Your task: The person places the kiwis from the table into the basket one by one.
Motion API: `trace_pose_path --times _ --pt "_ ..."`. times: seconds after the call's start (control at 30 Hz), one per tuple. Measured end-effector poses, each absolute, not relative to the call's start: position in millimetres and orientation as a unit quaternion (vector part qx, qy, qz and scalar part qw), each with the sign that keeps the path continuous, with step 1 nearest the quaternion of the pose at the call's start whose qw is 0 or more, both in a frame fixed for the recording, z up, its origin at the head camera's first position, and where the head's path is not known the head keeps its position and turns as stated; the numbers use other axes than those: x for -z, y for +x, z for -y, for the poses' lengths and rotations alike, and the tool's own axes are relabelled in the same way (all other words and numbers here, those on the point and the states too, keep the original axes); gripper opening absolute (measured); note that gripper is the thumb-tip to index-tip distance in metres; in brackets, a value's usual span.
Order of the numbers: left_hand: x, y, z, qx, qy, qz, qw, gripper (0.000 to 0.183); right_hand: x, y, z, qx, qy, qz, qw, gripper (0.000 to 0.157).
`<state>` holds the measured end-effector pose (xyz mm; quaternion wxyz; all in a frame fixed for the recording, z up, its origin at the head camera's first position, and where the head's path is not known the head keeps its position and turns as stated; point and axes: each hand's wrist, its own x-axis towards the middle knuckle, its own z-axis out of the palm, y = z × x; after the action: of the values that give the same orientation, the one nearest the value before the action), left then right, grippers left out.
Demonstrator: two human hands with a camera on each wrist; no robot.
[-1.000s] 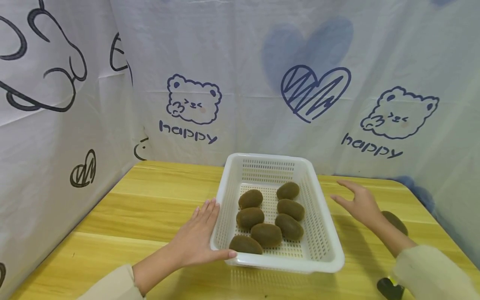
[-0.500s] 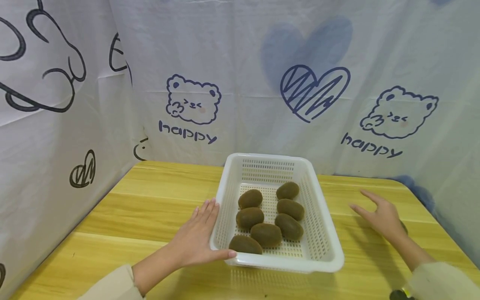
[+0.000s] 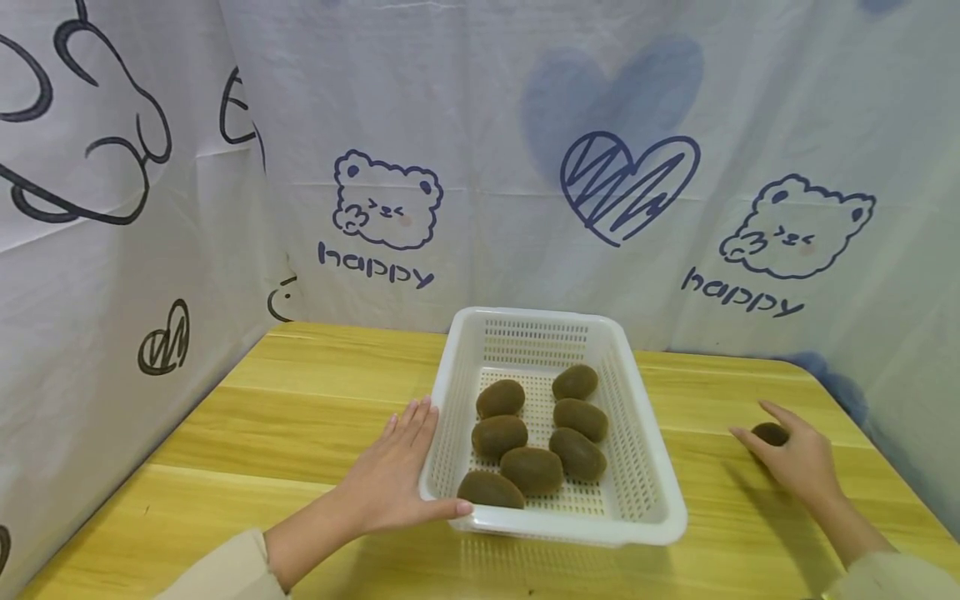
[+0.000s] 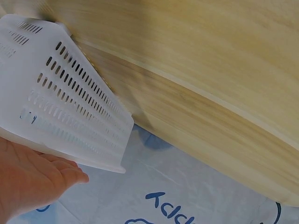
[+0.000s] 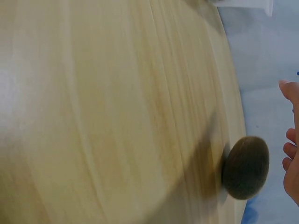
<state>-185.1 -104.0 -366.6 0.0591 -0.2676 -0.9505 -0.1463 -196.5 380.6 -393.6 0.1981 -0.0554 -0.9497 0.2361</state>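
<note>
Several brown kiwis point(image 3: 531, 471) lie in a white plastic basket point(image 3: 651, 446) with slotted walls. My left hand point(image 3: 390, 477) rests on the basket's near left corner, fingers straight along the left side and thumb across the front rim. In the left wrist view that hand point(image 4: 37, 177) is beside the basket's rim. At the right of the table, my right hand point(image 3: 806, 458) is over one more kiwi point(image 3: 770, 433), thumb and fingers spread on either side of it. The right wrist view shows this kiwi point(image 5: 246, 168) on the wood, with a gap between it and the fingers point(image 5: 289, 150).
The basket stands on a yellow wood-grain table point(image 3: 247, 450). A printed white cloth point(image 3: 510, 242) hangs behind the table and along its left side. The table's rounded far right corner lies just beyond the loose kiwi.
My right hand has moved right and toward me, away from the basket and down over the loose kiwi. The left hand and the basket have stayed put.
</note>
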Motion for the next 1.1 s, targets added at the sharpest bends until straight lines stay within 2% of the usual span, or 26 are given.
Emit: trace_pose_path --times 0.77,1.1 --pt "367 -186 104 0.146 -0.273 0.949 0.06 0.112 407 -189 -421 -0.236 -0.117 0.959 0.103 0.081" --pt "368 -187 104 0.146 -0.273 0.949 0.065 0.113 414 -188 -430 -0.24 -0.113 0.958 0.106 0.077"
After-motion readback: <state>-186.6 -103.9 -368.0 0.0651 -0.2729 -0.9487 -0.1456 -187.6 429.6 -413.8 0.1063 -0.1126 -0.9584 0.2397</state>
